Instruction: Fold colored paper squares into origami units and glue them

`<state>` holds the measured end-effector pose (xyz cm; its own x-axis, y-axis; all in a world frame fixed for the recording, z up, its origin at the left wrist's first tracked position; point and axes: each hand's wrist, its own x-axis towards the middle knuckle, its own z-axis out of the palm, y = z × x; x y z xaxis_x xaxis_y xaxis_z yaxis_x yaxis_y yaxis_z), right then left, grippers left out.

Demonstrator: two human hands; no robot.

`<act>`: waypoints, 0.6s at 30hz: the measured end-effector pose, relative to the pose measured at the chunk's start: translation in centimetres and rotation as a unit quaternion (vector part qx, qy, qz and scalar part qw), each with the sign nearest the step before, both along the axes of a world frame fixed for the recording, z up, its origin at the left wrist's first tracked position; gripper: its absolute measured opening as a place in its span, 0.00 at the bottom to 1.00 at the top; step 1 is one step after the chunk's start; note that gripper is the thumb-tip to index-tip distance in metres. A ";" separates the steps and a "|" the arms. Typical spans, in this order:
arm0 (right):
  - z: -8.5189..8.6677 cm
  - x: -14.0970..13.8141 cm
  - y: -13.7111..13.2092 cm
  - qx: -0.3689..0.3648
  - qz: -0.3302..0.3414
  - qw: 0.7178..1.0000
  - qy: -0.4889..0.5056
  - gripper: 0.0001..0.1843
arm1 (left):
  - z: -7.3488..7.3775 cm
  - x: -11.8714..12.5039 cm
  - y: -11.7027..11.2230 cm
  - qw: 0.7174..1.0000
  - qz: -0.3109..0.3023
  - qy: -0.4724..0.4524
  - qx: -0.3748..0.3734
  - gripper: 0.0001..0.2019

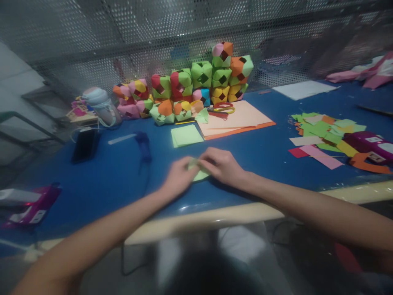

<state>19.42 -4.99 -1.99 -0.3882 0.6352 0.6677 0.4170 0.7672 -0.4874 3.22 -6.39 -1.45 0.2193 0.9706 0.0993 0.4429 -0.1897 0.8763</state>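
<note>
My left hand (178, 177) and my right hand (221, 164) meet over a small light green piece of paper (199, 175) on the blue table (123, 172). Both hands have their fingers curled and pressed on the paper, which lies partly hidden under them. A little beyond the hands lies a stack of light green paper squares (186, 135). Behind it are orange and peach sheets (236, 119).
Several folded multicoloured paper cubes (190, 88) are stacked against the mesh wall. Red-handled scissors (222, 108), a blue tool (143, 144), a black phone (84, 144) and a bottle (100, 105) lie left and centre. Loose coloured scraps (325, 133) and purple packs (368, 144) sit right.
</note>
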 end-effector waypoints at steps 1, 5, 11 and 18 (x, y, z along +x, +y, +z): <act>-0.1 0.0 0.0 0.014 0.000 1.000 -0.004 0.09 | 0.0 0.0 0.0 1.000 0.000 0.004 0.002 0.08; -0.2 -0.1 -0.1 0.034 0.010 0.999 -0.008 0.08 | 0.0 0.0 -0.1 0.999 -0.015 0.036 0.029 0.06; 0.0 -0.2 -0.3 0.051 0.008 0.998 -0.023 0.09 | -0.3 0.0 -0.2 0.996 -0.045 0.053 0.058 0.06; 0.0 -0.1 -0.1 0.021 -0.016 1.000 -0.004 0.08 | 0.2 0.0 -0.1 0.996 0.045 0.039 0.060 0.04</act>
<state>19.33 -5.07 -2.02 -0.3736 0.6190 0.6909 0.4445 0.7732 -0.4523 3.19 -6.49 -1.23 0.1442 0.9688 0.2014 0.5280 -0.2475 0.8124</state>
